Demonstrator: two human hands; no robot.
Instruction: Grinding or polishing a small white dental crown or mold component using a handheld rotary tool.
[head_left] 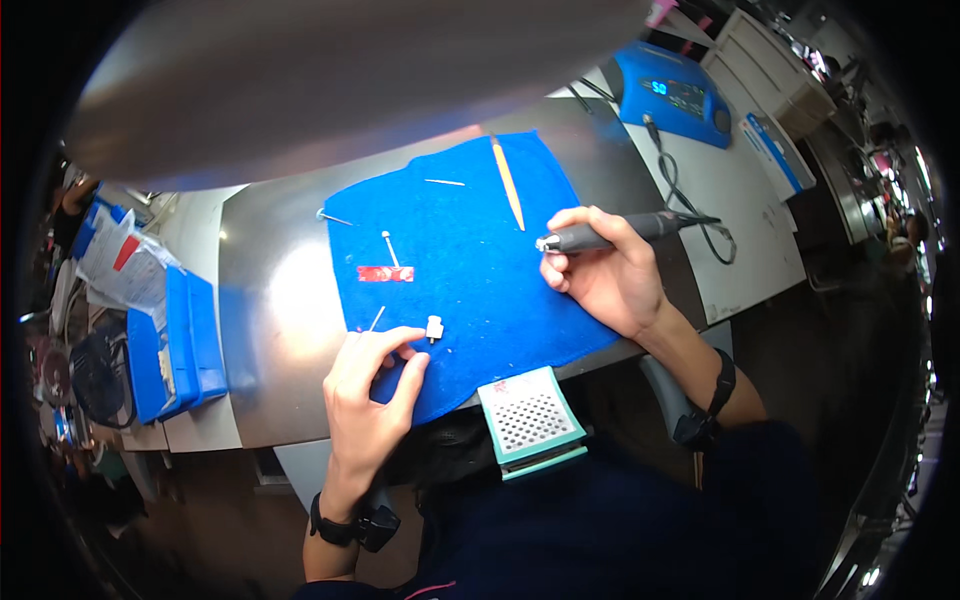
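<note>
In my right hand (pixel 615 265) is a dark rotary handpiece (pixel 590 236), gripped like a pen, its metal tip pointing left over the blue cloth (pixel 470 260). My left hand (pixel 375 375) rests at the cloth's lower left, thumb and index finger apart. A small white block-shaped piece (pixel 434 327) is right at the index fingertip; it has a short dark stub below. Past that hand lies a thin metal pin (pixel 377 318). Farther up are a red strip (pixel 385 273), a round-headed bit (pixel 390 248), another bit (pixel 335 218), a thin rod (pixel 445 182) and an orange pencil-like stick (pixel 508 183).
A mint-green holder with a perforated top (pixel 532 418) sits at the near edge. The handpiece's cable (pixel 668 170) leads toward a blue control unit (pixel 670 95). Blue bins (pixel 190 340) stand at left. A large grey shape (pixel 340 80) hangs over the far side.
</note>
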